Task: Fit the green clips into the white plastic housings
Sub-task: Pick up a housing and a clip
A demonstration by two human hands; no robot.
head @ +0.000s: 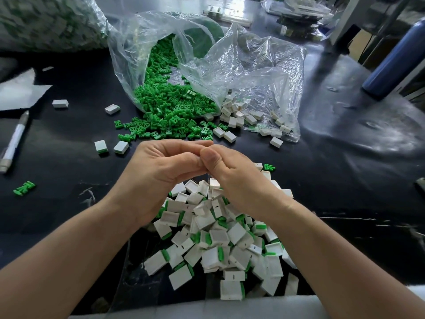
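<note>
crinkly clear plastic bag (241, 65), glossy black table (345, 146).

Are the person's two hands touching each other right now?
Touching. The head view shows the bare left hand and bare right hand meeting at the fingertips, with no gap between them.

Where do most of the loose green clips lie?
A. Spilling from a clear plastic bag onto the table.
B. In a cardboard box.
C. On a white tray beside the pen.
A: the green clips spill out of the open clear plastic bag onto the dark table.
</note>
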